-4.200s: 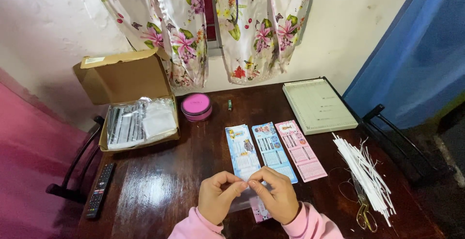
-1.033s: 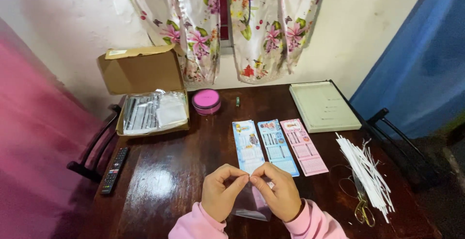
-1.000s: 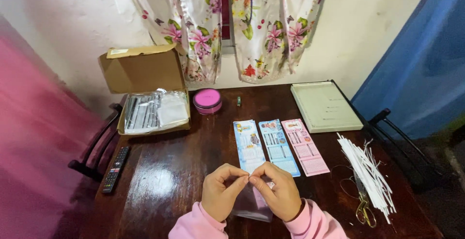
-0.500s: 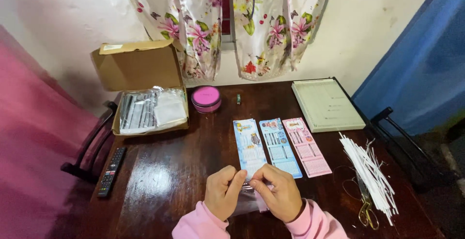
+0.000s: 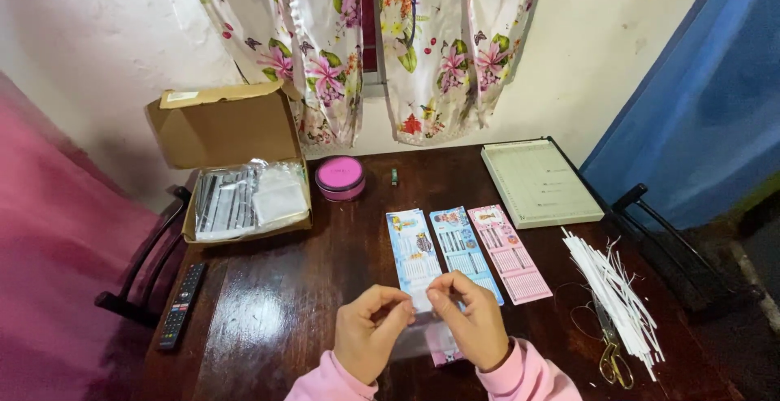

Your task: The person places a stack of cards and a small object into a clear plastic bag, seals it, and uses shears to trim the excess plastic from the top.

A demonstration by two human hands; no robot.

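Hands meet just below the blue card [image 5: 413, 256]: left hand [image 5: 370, 344] and right hand [image 5: 473, 328] each pinch the top edge of a clear plastic sleeve [image 5: 422, 338] over the dark surface [image 5: 284, 312], grip narrow. Seemingly opening its mouth; next calls for parting the edges gently.
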